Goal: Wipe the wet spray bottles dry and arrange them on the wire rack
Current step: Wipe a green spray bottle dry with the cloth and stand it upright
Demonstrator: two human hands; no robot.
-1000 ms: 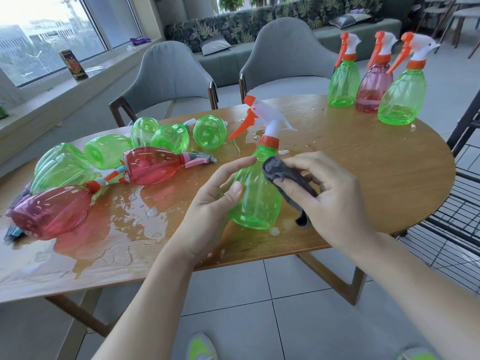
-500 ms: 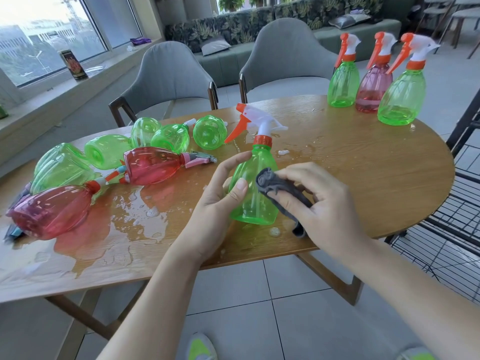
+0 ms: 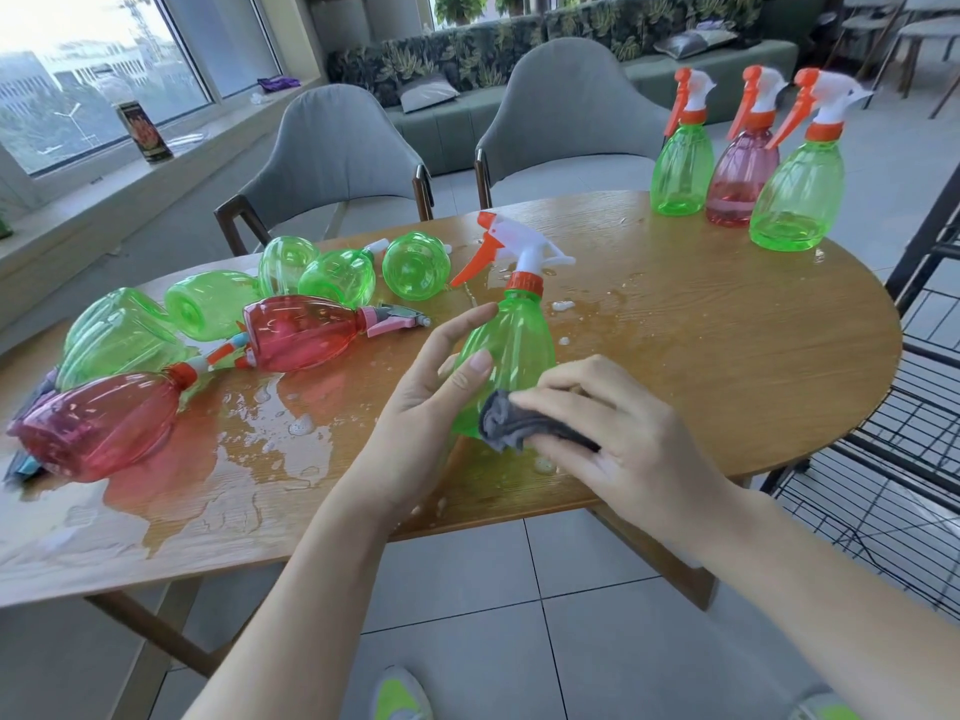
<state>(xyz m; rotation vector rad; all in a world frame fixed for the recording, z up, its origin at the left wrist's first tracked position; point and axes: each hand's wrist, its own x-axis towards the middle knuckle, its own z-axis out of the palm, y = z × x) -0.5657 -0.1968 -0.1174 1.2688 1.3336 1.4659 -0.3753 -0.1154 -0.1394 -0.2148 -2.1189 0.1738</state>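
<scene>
Both hands work one green bottle (image 3: 511, 350) standing upright on the wet table (image 3: 727, 356): left hand (image 3: 415, 407) curls around its side, right hand (image 3: 618, 428) pinches a grey cloth (image 3: 511, 426) against its base. Wire rack (image 3: 914, 423) lies rightward.

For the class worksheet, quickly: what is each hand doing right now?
Left hand: grips the upright green bottle.
Right hand: holds the grey cloth against it.

left hand (image 3: 431, 402) — curled grip | right hand (image 3: 618, 433) — fingers pinching
</scene>
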